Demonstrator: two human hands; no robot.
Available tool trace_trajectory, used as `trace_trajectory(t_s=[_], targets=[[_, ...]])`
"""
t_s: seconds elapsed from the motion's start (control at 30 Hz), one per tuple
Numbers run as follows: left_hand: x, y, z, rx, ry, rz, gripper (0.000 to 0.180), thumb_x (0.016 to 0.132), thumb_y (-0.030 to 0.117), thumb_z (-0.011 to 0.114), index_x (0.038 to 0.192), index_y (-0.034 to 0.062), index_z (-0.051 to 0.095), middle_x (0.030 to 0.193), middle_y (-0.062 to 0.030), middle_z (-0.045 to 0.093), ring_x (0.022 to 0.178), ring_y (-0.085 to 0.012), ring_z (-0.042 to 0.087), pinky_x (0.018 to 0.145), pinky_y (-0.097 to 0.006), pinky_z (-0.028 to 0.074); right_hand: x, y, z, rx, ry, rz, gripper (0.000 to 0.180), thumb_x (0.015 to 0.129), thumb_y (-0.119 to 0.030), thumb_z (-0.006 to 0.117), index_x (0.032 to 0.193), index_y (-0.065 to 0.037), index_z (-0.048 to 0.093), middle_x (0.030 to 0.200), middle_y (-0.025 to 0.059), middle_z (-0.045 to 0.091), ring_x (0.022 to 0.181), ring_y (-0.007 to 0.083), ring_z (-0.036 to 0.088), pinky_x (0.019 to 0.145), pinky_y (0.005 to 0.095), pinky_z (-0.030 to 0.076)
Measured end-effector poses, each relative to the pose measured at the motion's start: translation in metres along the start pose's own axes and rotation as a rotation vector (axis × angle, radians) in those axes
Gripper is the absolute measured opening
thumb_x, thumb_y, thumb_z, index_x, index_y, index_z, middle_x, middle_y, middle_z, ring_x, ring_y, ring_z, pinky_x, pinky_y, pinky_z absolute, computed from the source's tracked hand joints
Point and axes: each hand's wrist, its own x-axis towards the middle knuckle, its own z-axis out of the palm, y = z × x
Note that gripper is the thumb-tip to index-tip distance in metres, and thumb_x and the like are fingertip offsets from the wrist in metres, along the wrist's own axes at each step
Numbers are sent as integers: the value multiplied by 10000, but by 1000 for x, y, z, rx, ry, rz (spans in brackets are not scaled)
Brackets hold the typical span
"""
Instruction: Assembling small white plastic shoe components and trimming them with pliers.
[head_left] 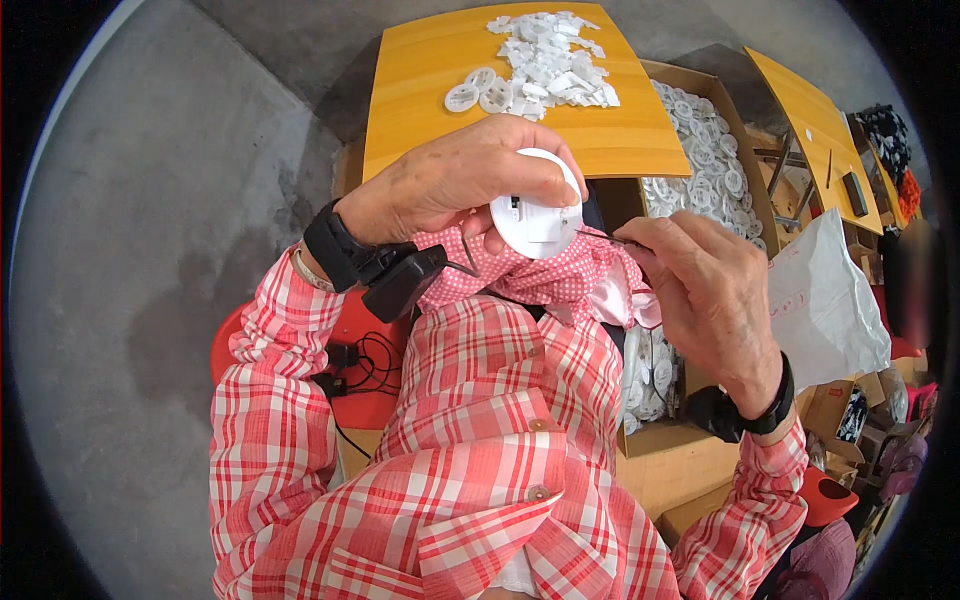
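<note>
Disc (pixel 536 233) sits gripped in left hand (pixel 475 172); right hand (pixel 702 290) pinches thin tool (pixel 603 237). Brace the disc; guide the tip gently.

Open: grey floor side (pixel 180 300) left; left and near strips of bench (pixel 420 60). Blocked: bench middle, by scrap pile (pixel 555 60) and three discs (pixel 461 97). Right is tight: carton (pixel 757 140), white bag (pixel 830 300) beside right hand (pixel 705 290). Gap between hands (narrow) holds white disc (pixel 512 232), thin tool (pixel 603 237).
</note>
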Motion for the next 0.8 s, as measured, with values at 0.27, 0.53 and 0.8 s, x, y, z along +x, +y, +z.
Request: trace_trajectory(t_s=[0.27,0.53,0.8], targets=[[1,-16,2,-21,25,61,282,799,189,645,997,-11,620,799,-31,641,636,-57,597,509,-175,449,17,-4,-12,-323,20,-232,211,676,-40,675,877,-101,654,755,53,566,715,246,598,841,419,516],[-6,0,2,-62,-47,-83,213,831,169,624,969,7,633,875,-57,636,763,-108,613,668,-209,487,22,-1,-9,-527,169,-437,305,610,-127,676,911,-172,650,810,13,540,743,185,577,1058,535,375],[-6,3,5,-32,-72,-50,251,811,225,630,895,-12,638,803,-34,631,712,-86,606,649,-202,482,22,-3,-10,-570,147,-470,328,624,-131,663,947,-185,651,833,8,558,754,172,591,1054,556,371]])
